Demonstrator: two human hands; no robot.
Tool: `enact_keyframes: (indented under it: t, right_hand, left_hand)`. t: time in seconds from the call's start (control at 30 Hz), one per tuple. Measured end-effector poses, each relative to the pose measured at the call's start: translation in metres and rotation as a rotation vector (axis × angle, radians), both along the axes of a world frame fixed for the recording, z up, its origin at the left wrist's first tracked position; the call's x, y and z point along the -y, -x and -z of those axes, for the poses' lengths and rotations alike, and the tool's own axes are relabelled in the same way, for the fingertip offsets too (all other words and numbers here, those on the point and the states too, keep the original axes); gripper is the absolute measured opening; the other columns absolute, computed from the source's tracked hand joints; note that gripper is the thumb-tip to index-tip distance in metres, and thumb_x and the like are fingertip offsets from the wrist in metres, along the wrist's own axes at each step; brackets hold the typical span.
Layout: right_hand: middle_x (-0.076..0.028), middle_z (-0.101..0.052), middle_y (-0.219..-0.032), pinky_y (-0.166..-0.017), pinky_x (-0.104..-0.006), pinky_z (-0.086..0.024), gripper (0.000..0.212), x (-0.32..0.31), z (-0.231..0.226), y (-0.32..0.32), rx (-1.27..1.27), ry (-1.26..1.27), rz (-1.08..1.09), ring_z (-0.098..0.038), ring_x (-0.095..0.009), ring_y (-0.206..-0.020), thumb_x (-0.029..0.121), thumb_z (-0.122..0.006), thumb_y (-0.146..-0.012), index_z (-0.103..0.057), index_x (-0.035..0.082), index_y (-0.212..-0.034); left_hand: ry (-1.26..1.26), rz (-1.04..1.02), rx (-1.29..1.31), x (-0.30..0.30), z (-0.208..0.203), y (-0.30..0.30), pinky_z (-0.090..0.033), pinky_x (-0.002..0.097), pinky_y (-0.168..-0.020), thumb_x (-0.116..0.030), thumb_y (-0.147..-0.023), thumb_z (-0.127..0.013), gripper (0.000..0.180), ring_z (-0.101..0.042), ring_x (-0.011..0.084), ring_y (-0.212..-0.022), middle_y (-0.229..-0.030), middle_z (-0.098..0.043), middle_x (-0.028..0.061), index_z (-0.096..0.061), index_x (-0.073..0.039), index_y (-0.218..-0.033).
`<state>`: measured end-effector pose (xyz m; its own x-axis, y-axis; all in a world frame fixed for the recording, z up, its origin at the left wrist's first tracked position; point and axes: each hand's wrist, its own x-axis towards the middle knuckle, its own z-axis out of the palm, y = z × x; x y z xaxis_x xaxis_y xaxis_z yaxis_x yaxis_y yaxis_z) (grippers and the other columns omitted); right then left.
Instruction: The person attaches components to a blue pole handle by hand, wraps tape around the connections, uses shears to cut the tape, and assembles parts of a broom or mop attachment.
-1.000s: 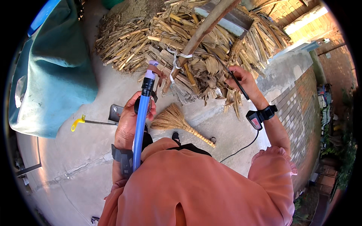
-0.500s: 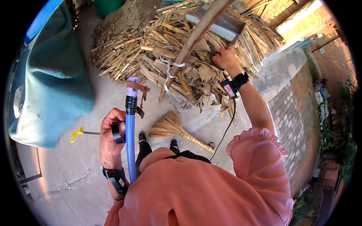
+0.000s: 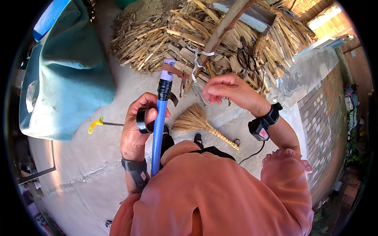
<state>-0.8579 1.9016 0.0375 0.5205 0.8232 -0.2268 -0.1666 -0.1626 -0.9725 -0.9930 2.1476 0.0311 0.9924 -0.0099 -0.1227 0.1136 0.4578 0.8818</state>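
My left hand (image 3: 136, 131) is closed round a blue pole (image 3: 158, 131) and a roll of black tape (image 3: 141, 119), its fingertips showing past the pole's far side. Black tape wraps the pole below its light purple end (image 3: 167, 73), where a brown strap (image 3: 176, 72) is tied. A short dark strip hangs beside the wrapping. My right hand (image 3: 232, 91) is in the air right of the pole, fingers loosely bent and apart, holding nothing. Beyond it, black-handled scissors (image 3: 247, 61) lie on a heap of dry stalks (image 3: 185, 41).
A straw broom (image 3: 199, 122) lies on the concrete floor before my feet. A slanting wooden post (image 3: 220, 33) with white ties stands at the heap. Left are a teal cover (image 3: 75, 74) and a yellow-hooked rod (image 3: 96, 124). A cable (image 3: 254, 155) hangs from my right wrist device.
My right hand has let go of the scissors on the stalks and come back toward the pole. My left hand still holds the pole and tape roll. The whole view has shifted.
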Motion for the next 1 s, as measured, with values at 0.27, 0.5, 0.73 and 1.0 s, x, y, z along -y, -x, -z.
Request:
enact_keyframes:
  t: [0.27, 0.5, 0.73, 1.0]
  right_hand:
    - [-0.010, -0.065, -0.091, -0.064, -0.0233, -0.046, 0.028, -0.033, 0.022, 0.040, -0.488, -0.309, 0.011, -0.061, -0.014, -0.079, 0.025, -0.055, -0.090, -0.057, 0.002, -0.108]
    - [-0.004, -0.063, -0.076, -0.056, -0.0180, -0.042, 0.012, -0.035, 0.020, 0.047, -0.555, -0.310, 0.101, -0.056, -0.007, -0.064, 0.016, -0.061, -0.087, -0.063, 0.005, -0.090]
    - [-0.001, -0.062, -0.075, -0.056, -0.0173, -0.041, 0.013, -0.028, 0.007, 0.049, -0.345, -0.222, 0.125, -0.054, -0.005, -0.064, 0.017, -0.062, -0.086, -0.062, 0.004, -0.087]
    - [0.001, -0.059, -0.072, -0.057, -0.0187, -0.042, 0.011, -0.028, -0.021, 0.061, 0.084, -0.108, 0.178, -0.051, -0.003, -0.064, 0.013, -0.062, -0.086, -0.061, 0.002, -0.086]
  left_hand:
    - [0.010, 0.052, -0.029, 0.015, -0.007, -0.001, -0.045, 0.0210, -0.061, -0.030, -0.075, -0.072, 0.045, -0.060, 0.0132, -0.068, -0.075, -0.063, 0.0097, -0.056, 0.001, -0.103]
    - [0.118, 0.152, -0.124, 0.014, -0.013, 0.007, -0.046, 0.0246, -0.052, -0.027, -0.078, -0.070, 0.049, -0.059, 0.0150, -0.062, -0.073, -0.063, 0.0127, -0.052, 0.003, -0.112]
    - [0.299, 0.150, -0.033, 0.015, 0.005, 0.013, -0.045, 0.0287, -0.051, -0.020, -0.078, -0.070, 0.057, -0.056, 0.0189, -0.059, -0.077, -0.059, 0.0151, -0.046, -0.003, -0.126]
    - [0.256, 0.021, -0.091, 0.025, -0.002, 0.012, -0.041, 0.0266, -0.045, -0.021, -0.076, -0.071, 0.059, -0.052, 0.0174, -0.052, -0.069, -0.056, 0.0138, -0.045, -0.003, -0.126]
